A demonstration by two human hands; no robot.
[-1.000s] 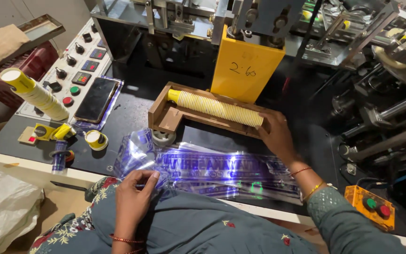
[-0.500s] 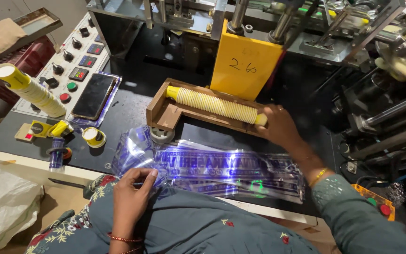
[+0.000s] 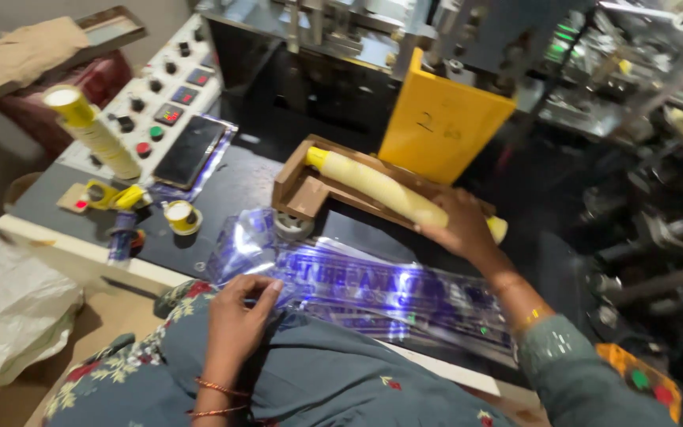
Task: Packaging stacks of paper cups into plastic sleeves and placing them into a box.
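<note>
While my right hand [image 3: 458, 229] wraps its grip around the yellow stack of paper cups [image 3: 393, 194] lying in the wooden tray [image 3: 298, 190], my left hand [image 3: 235, 320] pinches the clear printed plastic sleeves [image 3: 373, 292] at the bench [image 3: 231, 186] edge.

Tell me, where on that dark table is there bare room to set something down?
A bare patch of table lies between the phone, the wooden tray and the tape roll. The front is crowded: plastic sleeves under the left hand, and the right hand on the yellow stack.
</note>
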